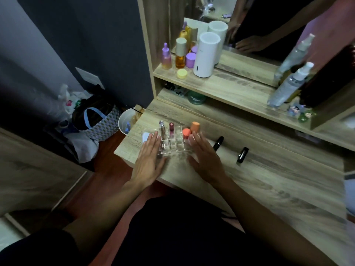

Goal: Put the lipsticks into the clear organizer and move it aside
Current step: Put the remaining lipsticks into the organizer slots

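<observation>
Both flat, open hands, left hand [148, 154] and right hand [204, 156], flank the clear organizer [172, 143] at the worktop's [269, 181] ten o'clock; rigid, slippery, top-heavy, it seems best gripped low at its side walls.

I see the clear organizer [171, 141] near the tabletop's [269, 181] left end, lipsticks [171, 129] upright in it. My left hand [148, 158] flanks its left side, my right hand [204, 156] its right. Two more tubes [218, 143] lie on the tabletop further right.
</observation>
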